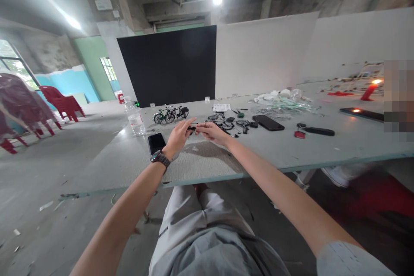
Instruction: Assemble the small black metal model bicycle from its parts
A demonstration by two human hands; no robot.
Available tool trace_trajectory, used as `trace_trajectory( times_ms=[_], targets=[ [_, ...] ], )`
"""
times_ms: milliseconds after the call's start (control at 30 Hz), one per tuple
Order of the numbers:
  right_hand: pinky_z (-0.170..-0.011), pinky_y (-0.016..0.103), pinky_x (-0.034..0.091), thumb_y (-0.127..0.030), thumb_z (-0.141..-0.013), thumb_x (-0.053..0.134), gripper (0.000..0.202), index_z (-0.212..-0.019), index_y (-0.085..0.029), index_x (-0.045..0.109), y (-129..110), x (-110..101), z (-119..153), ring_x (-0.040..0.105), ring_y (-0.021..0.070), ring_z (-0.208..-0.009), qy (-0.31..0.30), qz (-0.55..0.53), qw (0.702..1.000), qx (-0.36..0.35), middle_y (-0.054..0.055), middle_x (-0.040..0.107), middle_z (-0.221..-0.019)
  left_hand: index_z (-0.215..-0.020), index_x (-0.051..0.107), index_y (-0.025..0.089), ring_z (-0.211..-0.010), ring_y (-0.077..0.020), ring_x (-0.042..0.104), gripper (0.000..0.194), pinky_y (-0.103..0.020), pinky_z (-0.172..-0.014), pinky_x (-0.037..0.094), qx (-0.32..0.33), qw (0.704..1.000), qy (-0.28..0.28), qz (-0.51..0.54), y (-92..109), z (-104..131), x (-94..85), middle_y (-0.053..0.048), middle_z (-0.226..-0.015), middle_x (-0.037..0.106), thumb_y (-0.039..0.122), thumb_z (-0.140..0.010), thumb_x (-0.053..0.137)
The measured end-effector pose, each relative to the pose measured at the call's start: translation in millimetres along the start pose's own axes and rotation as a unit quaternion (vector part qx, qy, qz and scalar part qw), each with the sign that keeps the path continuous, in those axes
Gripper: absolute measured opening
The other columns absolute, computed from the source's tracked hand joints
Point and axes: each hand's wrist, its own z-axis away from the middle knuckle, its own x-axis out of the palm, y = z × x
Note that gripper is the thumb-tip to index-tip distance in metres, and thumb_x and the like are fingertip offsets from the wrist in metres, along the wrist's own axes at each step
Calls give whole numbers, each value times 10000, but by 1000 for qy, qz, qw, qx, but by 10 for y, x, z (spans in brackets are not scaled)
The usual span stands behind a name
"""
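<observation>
Close together over the table, my left hand (180, 136) and my right hand (211, 133) both have their fingers closed on a small dark part (193, 129), mostly covered by the fingers. Its kind is too small to make out. Just beyond my left hand stand a green model bicycle (164, 115) and a black model bicycle (180, 113), both upright. Past my right hand lie several loose black model parts (226, 125), some of them wheel-like rings. A dark phone (157, 143) rests beside my left wrist.
A water bottle (134, 117) stands at the table's left. Another phone (268, 122), a black-handled tool (319, 131), a red item (299, 135) and crumpled clear plastic bags (284, 102) lie to the right. Farther right is a lit red candle (370, 91). A black panel (171, 64) stands behind.
</observation>
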Motion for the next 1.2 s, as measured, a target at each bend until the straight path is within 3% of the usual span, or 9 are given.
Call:
trace_trajectory(
  times_ms=[167, 267, 400, 667, 767, 900, 1067, 1200],
  targets=[
    [-419, 245, 196, -471, -885, 729, 305, -906, -167, 710, -16, -32, 17, 233, 31, -434, -40, -51, 998, 8, -31, 563, -709, -1502, 364, 224, -1069, -238, 664, 553, -427, -976, 515, -60, 997, 16, 53, -16, -7, 26, -99, -1088, 713, 183, -983, 550],
    [-418, 242, 183, -446, -885, 736, 288, -888, -162, 689, -15, -41, 17, 227, 27, -434, -45, -84, 995, 7, -45, 533, -691, -1464, 404, 186, -1096, -258, 664, 487, -437, -973, 518, -87, 994, 10, 61, 18, -20, 22, -129, -1125, 711, 210, -996, 534],
    [-408, 242, 157, -436, -863, 754, 291, -884, -162, 660, 2, -41, 4, 214, 19, -434, -38, -107, 993, 10, -34, 571, -740, -1368, 514, 173, -1156, -285, 638, 364, -462, -1009, 495, -89, 996, -9, 28, 59, -42, 20, -156, -1226, 682, 240, -1010, 513],
    [-402, 243, 157, -448, -845, 762, 302, -934, -173, 672, -12, -26, 10, 216, 22, -429, -31, -103, 994, 15, -31, 604, -762, -1471, 428, 151, -1131, -264, 636, 456, -429, -990, 499, -84, 996, -2, 15, 16, -28, 73, -158, -1199, 680, 212, -1022, 475],
    [-399, 252, 165, -447, -837, 769, 308, -987, -188, 696, -30, -12, 15, 232, 26, -425, -8, -84, 996, 9, -18, 639, -800, -1373, 517, 131, -1116, -264, 634, 356, -409, -967, 499, -63, 998, -23, -14, 13, -23, 67, -160, -1200, 678, 216, -1040, 425],
    [-394, 261, 144, -482, -832, 768, 332, -978, -191, 704, -64, 22, 15, 225, 29, -417, 11, -58, 998, 2, -13, 653, -783, -1076, 634, 157, -1008, -239, 645, 280, -366, -911, 494, -28, 994, -65, -87, 17, -14, 51, -120, -1062, 691, 206, -1052, 359],
    [-398, 261, 154, -506, -869, 709, 337, -943, -177, 712, -112, 56, 30, 219, 27, -413, 30, -12, 999, -21, 1, 664, -780, -984, 620, 183, -843, -201, 649, 332, -296, -720, 461, -63, 988, -82, -111, 64, -5, 23, -84, -953, 702, 275, -1073, 314],
    [-397, 258, 201, -485, -882, 677, 355, -1037, -172, 734, -127, 65, 35, 245, 35, -414, 45, 25, 998, -36, 28, 700, -810, -967, 609, 204, -772, -191, 628, 364, -284, -635, 384, -101, 982, -92, -128, 124, -15, -16, -55, -888, 701, 332, -1082, 289]
  ],
)
